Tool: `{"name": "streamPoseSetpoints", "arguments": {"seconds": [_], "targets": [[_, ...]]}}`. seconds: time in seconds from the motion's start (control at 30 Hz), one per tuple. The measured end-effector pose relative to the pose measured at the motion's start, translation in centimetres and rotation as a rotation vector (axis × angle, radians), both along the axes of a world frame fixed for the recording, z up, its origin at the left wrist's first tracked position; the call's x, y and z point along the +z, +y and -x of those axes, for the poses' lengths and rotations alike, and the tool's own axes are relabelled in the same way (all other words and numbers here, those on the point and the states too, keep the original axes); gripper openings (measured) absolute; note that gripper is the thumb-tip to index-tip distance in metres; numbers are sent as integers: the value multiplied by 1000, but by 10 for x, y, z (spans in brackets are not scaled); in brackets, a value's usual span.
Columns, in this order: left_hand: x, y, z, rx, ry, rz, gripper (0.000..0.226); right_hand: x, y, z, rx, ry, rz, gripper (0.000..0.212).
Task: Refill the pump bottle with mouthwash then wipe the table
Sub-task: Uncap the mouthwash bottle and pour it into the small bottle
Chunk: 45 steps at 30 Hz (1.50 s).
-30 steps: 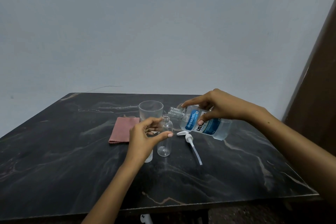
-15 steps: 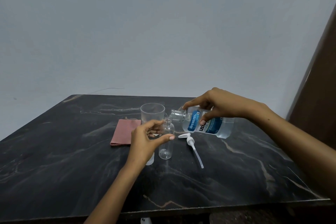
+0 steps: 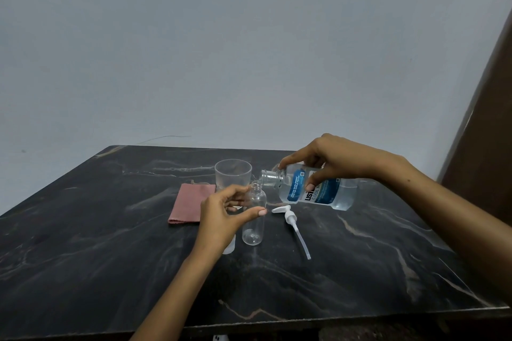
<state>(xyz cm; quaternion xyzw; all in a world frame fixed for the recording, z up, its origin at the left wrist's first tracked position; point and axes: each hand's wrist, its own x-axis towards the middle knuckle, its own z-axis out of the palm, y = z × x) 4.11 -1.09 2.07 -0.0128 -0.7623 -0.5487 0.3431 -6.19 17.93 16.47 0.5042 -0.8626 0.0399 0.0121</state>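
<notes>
The right hand (image 3: 342, 159) grips the mouthwash bottle (image 3: 313, 189) from above, forefinger stretched toward its shoulder and thumb pressed on the blue label, and the bottle lies tipped nearly flat with its open threaded mouth directed left. Compared with a second ago, that mouth has closed the gap: it then stood off to the right of the small clear pump bottle (image 3: 254, 219), and it now sits directly over and just at the narrow neck, where a thin thread of liquid appears to be passing, though this is too fine to confirm. The left hand (image 3: 221, 219) holds the pump bottle upright on the table (image 3: 110, 271), thumb across its front and fingers curled round the far side, a grip unchanged over the interval. The pump bottle itself shows little or no liquid at its base. Judgement: pouring is at its very start and the refill is nearly all still to be done. The neck is narrow against the wide pouring mouth, so overflow onto the dark marble top is a fair risk if the tilt steepens quickly. The white pump head (image 3: 291, 220) with its dip tube lies on the table just right of the pump bottle, not yet refitted. The folded pink cloth (image 3: 191, 203) lies to the left, untouched, beside a clear plastic cup (image 3: 232, 174); wiping has not begun.
</notes>
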Motion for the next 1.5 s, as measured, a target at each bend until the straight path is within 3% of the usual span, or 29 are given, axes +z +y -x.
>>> {"name": "streamPoseSetpoints", "arguments": {"seconds": [1.5], "targets": [[-1, 0, 0, 5, -38, -21, 48, 5, -2, -2, -6, -17, -35, 60]]}}
